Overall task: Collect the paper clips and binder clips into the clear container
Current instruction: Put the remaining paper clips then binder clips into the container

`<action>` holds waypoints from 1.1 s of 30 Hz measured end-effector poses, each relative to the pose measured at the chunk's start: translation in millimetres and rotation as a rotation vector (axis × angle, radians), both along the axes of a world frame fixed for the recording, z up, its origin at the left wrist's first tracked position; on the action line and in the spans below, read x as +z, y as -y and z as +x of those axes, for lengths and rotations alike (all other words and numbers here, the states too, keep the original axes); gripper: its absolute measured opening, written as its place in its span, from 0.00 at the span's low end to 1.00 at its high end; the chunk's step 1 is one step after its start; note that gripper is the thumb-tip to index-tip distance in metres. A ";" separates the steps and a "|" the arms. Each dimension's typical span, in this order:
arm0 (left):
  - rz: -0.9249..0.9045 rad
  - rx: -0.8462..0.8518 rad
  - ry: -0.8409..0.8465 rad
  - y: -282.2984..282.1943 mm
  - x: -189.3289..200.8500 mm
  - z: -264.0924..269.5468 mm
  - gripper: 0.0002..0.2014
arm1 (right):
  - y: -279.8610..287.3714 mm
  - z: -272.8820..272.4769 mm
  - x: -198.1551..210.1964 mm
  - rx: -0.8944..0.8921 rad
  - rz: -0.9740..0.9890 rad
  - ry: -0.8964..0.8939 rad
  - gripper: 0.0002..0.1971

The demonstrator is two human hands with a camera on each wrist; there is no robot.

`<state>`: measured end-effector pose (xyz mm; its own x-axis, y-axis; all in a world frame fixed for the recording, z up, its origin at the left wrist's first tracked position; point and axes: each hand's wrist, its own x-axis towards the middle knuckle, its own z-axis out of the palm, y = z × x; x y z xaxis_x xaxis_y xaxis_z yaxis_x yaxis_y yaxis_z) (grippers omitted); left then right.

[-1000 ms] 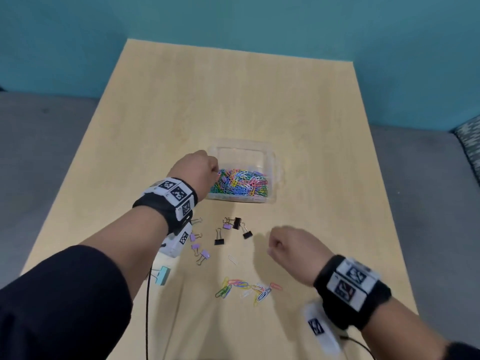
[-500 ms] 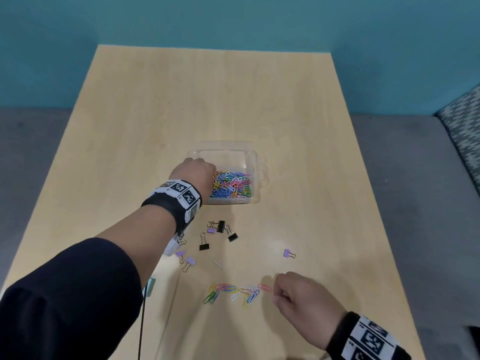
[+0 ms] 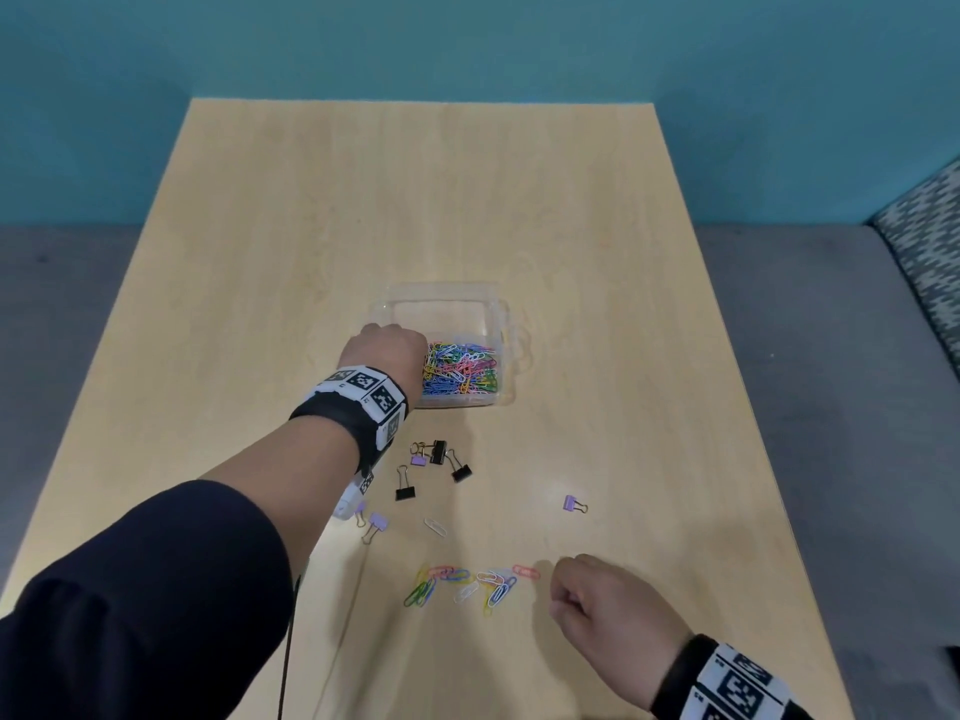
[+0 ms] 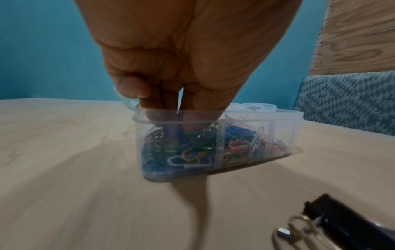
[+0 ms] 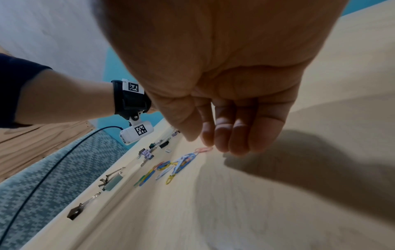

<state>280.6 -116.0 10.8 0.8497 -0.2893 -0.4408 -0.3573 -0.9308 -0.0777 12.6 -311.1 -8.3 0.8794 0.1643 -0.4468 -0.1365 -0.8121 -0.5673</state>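
A clear container (image 3: 505, 350) (image 4: 284, 128) sits mid-table, its near half full of coloured paper clips (image 3: 462, 368) (image 4: 192, 148). My left hand (image 3: 387, 350) (image 4: 162, 108) grips its left wall, fingers inside among the clips and thumb at the rim. A row of loose paper clips (image 3: 462, 584) (image 5: 171, 167) lies near me. My right hand (image 3: 563, 589) (image 5: 197, 138) hovers at the row's right end with curled fingers, tips just above a red clip (image 3: 525, 571) (image 5: 204, 149), holding nothing. Black binder clips (image 3: 405, 491) and purple binder clips (image 3: 571, 504) lie between the row and the container.
A white paper clip (image 3: 435, 527) lies alone. A teal binder clip (image 5: 113, 182) and a black one (image 5: 74, 213) lie toward the table's left edge. A cable (image 3: 291, 641) hangs from my left wrist. A patterned cushion (image 3: 924, 262) stands to the right of the table.
My right hand has drawn back toward me, down to the right end of the loose row, uncovering a purple binder clip. The left hand has stayed at the container.
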 end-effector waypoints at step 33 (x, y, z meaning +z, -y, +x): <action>-1.019 0.713 -0.197 -45.8 10.3 17.9 0.10 | 7.1 -4.9 -11.7 -0.129 0.030 -0.030 0.08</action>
<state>298.5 -70.3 21.1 0.9022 -0.0769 -0.4243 0.3244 -0.5272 0.7854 7.7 -318.2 -20.1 0.8802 0.0647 -0.4701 -0.2561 -0.7692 -0.5855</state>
